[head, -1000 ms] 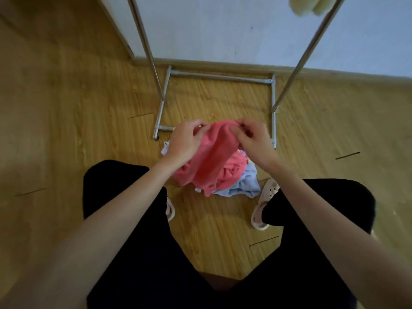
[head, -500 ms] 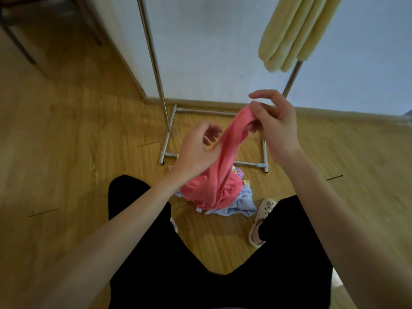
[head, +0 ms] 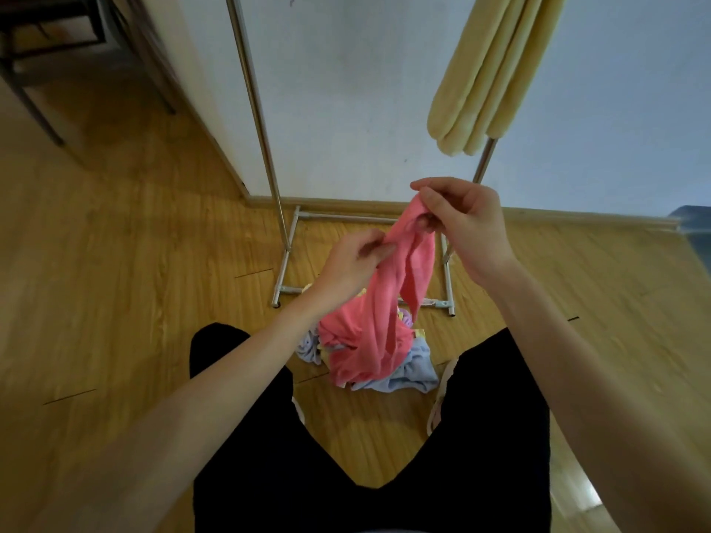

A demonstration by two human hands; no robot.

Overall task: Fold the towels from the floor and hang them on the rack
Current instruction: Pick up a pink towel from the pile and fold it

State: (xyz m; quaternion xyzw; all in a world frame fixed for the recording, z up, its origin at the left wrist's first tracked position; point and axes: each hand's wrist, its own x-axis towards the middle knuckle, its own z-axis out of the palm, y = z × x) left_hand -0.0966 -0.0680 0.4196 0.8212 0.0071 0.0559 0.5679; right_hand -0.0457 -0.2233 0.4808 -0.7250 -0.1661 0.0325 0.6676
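Both hands held the pink towel before the rack.
Right hand pinched its top; left hand gripped it lower, above the pile.

There is one view only, from a camera worn on the person's head, wide-angled, looking forward and steeply down. It sits close over both forearms, which reach up from the bottom corners into the middle. Below lie the dark-clad legs and the wooden floor; ahead, near, stand the metal rack and the pale wall. Straight lines bow towards the edges.
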